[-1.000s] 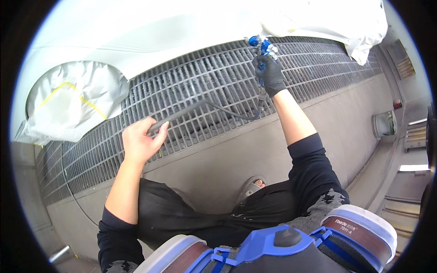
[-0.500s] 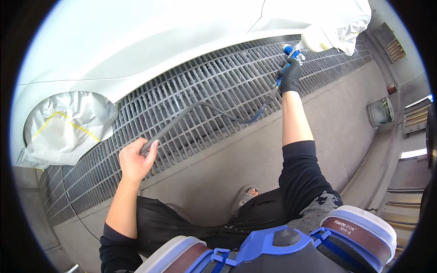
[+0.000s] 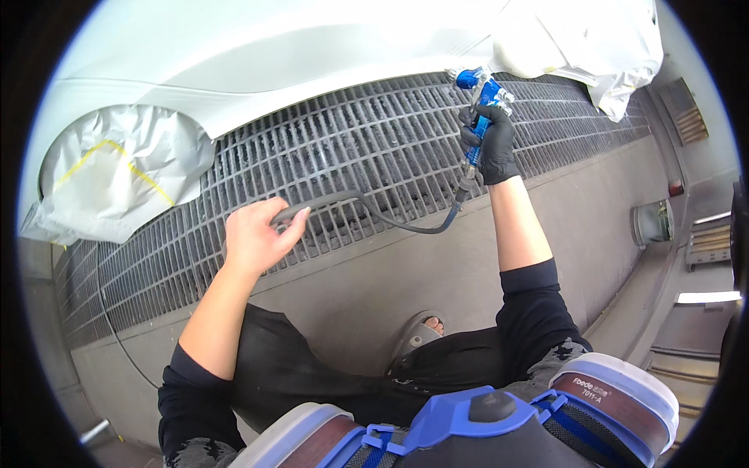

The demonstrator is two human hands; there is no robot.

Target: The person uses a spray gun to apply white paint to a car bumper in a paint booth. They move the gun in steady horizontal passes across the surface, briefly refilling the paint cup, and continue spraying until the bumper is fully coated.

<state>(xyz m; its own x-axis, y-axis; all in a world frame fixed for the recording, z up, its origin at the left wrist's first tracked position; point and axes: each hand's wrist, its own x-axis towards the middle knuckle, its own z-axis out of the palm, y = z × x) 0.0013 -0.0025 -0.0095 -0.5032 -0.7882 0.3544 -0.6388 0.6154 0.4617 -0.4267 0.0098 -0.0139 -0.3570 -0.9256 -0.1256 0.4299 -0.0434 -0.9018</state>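
Note:
My right hand [image 3: 497,144], in a black glove, is closed round the handle of a blue spray gun [image 3: 489,95]. The gun's nozzle end points left, close to the lower edge of a white car body [image 3: 257,66]. From the base of the handle a dark air hose [image 3: 398,224] curves across to my bare left hand [image 3: 259,236]. That hand is closed round the hose, with the thumb along it. A white rounded shape [image 3: 524,53] lies just beyond the gun; whether it is the gun's cup, I cannot tell.
White sheeting [image 3: 125,175] with yellow tape covers the wheel opening at left, and more sheeting [image 3: 624,58] hangs at far right. Under the car's edge runs a metal floor grating [image 3: 312,148]. A metal bucket [image 3: 652,222] stands by the right wall. A thin cable [image 3: 117,331] lies at left.
My left hand has moved right and farther forward with the hose. The spray gun looks larger and sits slightly left, still in my right hand. The car and grating have shifted in view.

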